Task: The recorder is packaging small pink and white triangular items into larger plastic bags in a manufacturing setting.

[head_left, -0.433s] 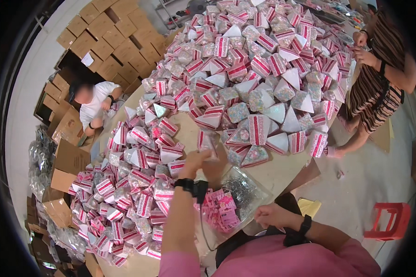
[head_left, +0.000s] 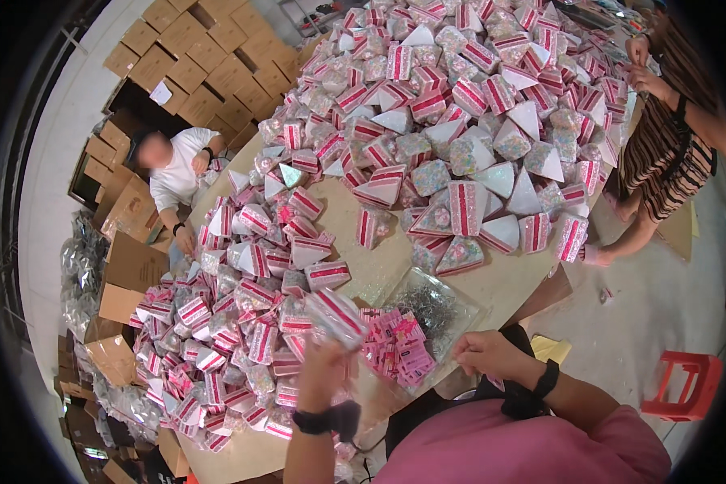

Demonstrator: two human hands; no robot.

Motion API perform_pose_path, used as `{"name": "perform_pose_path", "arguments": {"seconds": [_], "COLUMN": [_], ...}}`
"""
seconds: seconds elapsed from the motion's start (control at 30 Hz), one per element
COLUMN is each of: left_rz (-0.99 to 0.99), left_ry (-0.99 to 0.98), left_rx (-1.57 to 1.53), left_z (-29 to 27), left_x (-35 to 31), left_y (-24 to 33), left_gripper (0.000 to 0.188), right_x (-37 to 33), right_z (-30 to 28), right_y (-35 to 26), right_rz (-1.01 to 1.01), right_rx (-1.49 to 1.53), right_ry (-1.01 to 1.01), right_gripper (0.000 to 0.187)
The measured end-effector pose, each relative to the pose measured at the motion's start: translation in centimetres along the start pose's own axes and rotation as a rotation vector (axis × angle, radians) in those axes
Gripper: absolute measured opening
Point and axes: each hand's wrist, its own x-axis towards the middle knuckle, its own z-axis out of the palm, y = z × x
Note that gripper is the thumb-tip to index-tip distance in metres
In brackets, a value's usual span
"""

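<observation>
My left hand (head_left: pixel 323 367) is closed on a cake-slice-shaped piece (head_left: pixel 336 318) in clear wrap, white and glittery with red-pink stripes, slightly blurred. It is lifted over the near table, beside a heap of pink printed cards (head_left: pixel 398 352). Those cards lie at the left of a clear plastic tray (head_left: pixel 468 310), next to a tangle of thin, dark silvery bits (head_left: pixel 429 313). At the tray's right, close to my body, my right hand (head_left: pixel 487 355) has its fingers curled together. A scrap of pink shows just below it; what the fingers pinch is too small to make out.
Wrapped cake-slice pieces form a large pile (head_left: pixel 460 129) at the back and another (head_left: pixel 226 339) at the left. A person in white (head_left: pixel 177 169) is at the left edge, one in stripes (head_left: pixel 669 153) at the right. Cartons (head_left: pixel 210 60) stand behind; a red stool (head_left: pixel 684 385) stands right.
My left hand has drawn back toward me from mid-table with the wrapped cake-slice piece. Another such piece now shows where the hand was. My right hand stays nearly in place; the view has shifted slightly.
</observation>
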Motion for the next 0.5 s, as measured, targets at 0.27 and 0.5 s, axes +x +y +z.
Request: {"name": "perform_pose_path", "arguments": {"seconds": [0.27,0.5], "left_rz": [-0.306,-0.249], "left_ry": [0.030,0.234], "left_rx": [-1.574,-1.112], "left_z": [5.8,6.0], "left_x": [-1.0,-0.6], "left_y": [9.3,11.5], "left_gripper": [0.067,0.071], "right_x": [-3.1,-3.9], "right_z": [2.2,3.6], "right_y": [-7.1,-8.6], "right_rz": [-0.297,-0.458], "right_rx": [-0.073,-0.311], "right_ry": [0.006,0.153], "right_gripper": [0.012,0.014]}}
